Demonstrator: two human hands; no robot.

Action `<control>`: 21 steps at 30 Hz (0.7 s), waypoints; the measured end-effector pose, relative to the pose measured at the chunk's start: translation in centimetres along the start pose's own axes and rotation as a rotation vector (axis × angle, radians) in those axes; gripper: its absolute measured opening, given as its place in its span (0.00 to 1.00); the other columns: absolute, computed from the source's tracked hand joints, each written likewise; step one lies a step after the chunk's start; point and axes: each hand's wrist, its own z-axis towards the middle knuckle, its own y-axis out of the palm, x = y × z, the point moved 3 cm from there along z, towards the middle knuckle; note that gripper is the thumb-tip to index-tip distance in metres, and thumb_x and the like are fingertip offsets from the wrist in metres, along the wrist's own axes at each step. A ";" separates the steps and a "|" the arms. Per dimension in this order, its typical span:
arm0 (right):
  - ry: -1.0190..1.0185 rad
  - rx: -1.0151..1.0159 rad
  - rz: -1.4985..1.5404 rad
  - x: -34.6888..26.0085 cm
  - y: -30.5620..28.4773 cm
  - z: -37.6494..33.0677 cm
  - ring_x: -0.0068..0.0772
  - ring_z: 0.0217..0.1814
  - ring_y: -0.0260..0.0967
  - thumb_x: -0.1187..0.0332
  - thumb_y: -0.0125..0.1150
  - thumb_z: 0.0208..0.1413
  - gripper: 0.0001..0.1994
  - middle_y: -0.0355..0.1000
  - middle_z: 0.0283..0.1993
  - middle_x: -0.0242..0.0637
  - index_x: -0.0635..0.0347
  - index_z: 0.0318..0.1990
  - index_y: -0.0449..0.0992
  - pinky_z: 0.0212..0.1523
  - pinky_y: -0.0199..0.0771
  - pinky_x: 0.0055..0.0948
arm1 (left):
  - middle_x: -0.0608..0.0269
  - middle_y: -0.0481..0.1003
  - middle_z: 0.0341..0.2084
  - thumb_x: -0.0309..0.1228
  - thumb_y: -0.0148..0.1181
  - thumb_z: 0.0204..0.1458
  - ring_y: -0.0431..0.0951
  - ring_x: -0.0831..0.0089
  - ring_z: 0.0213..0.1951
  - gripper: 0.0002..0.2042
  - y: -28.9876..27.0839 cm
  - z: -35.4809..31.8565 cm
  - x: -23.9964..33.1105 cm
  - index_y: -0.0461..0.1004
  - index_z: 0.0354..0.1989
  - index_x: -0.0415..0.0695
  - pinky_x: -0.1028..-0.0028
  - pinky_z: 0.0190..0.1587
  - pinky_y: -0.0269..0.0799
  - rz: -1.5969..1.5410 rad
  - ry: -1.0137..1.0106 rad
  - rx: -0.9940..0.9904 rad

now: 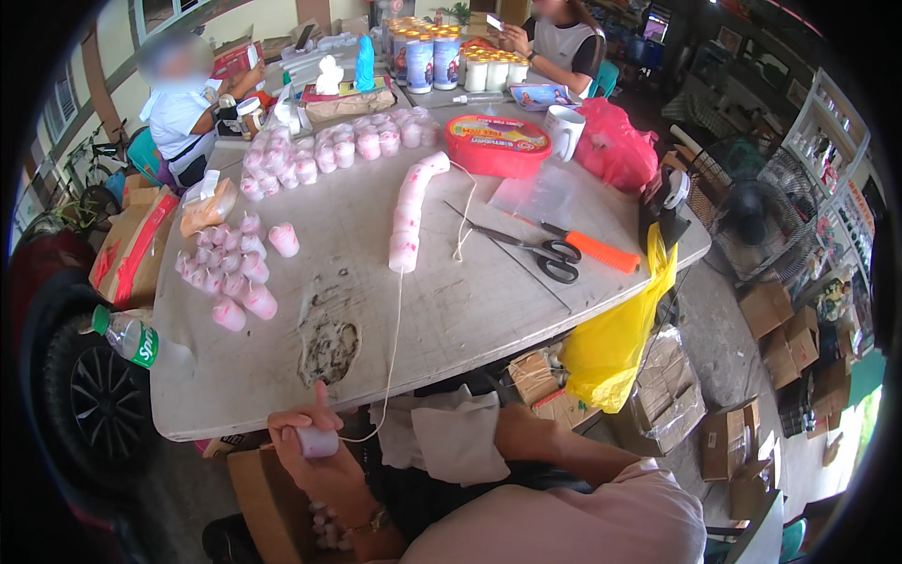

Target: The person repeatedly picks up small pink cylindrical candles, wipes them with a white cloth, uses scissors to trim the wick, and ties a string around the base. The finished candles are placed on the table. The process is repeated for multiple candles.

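Note:
My left hand (324, 465), at the table's near edge, is closed around a small pinkish-white candle (318, 442), with one finger pointing up. A thin white cord (395, 348) runs from beside that candle up to a curved row of similar candles (408, 221) strung end to end on the table. My right hand (526, 434) lies at my lap next to a white cloth (456, 437), which hides its fingers. Loose pink-speckled candles (230, 268) stand grouped at the left, and many more candles (338, 146) fill a wide cluster further back.
Scissors (536, 249), an orange-handled knife (601, 252) and a thin metal rod (512, 258) lie right of the strung candles. A red tub (498, 146), white mug (564, 132) and pink bag (615, 146) stand behind. A yellow bag (620, 329) hangs off the right edge. Two people sit across.

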 end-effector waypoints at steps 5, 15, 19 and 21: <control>-0.096 0.364 0.059 3.3 -5.6 -4.9 0.45 0.34 0.75 0.69 0.58 0.49 0.05 0.73 0.30 0.37 0.58 0.32 0.73 0.31 0.75 0.38 | 0.58 0.67 0.23 0.36 0.44 0.60 0.66 0.68 0.27 0.11 0.2 -0.3 -0.3 0.64 0.35 0.41 0.48 0.62 0.58 0.042 -0.046 -0.004; 0.366 1.037 -0.198 14.5 -15.7 -4.9 0.49 0.47 0.72 0.70 0.61 0.51 0.13 0.74 0.46 0.44 0.58 0.45 0.76 0.47 0.73 0.42 | 0.57 0.68 0.44 0.12 0.54 0.45 0.72 0.69 0.46 0.23 4.1 -3.3 -2.2 0.63 0.52 0.39 0.67 0.55 0.69 0.419 -0.200 -0.339; 0.596 0.758 -0.366 17.2 -15.5 -2.6 0.45 0.51 0.71 0.67 0.61 0.50 0.17 0.75 0.48 0.40 0.54 0.49 0.76 0.52 0.69 0.45 | 0.59 0.69 0.45 0.18 0.63 0.46 0.72 0.72 0.46 0.21 4.7 -3.6 -2.6 0.67 0.50 0.38 0.73 0.53 0.68 0.591 -0.262 -0.388; 0.598 0.785 -0.447 17.1 -16.5 -2.6 0.40 0.53 0.70 0.68 0.60 0.48 0.16 0.75 0.47 0.37 0.53 0.48 0.76 0.54 0.66 0.47 | 0.60 0.70 0.44 0.20 0.65 0.45 0.71 0.73 0.46 0.19 4.8 -3.3 -2.4 0.70 0.47 0.38 0.74 0.51 0.68 0.687 -0.182 -0.411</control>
